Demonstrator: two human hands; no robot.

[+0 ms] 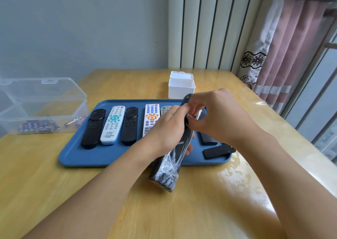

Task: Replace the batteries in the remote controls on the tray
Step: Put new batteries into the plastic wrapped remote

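Holding a black remote [172, 158] wrapped in clear film, I have it lifted over the near edge of the blue tray [76, 153], its far end raised and its near end pointing back toward me above the desk [73, 193]. My left hand [166, 129] wraps the remote's middle from the left, with fingertips [189, 148] showing past its right side. My right hand [215, 114] comes over from the right, its fingers [191, 109] curled and pinching at the remote's upper part; what exactly they pinch I cannot tell. On the tray to the left lie a black remote [93, 128], a white remote with teal buttons [112, 125], another black one [129, 125], and a white remote with orange buttons [151, 118]. A grey remote [165, 109] is mostly hidden behind my left hand. To the right lies a loose black battery cover [218, 151]. A clear box [43, 107] with batteries [39, 126] sits well left of the tray, a small white box [181, 85] just beyond it.
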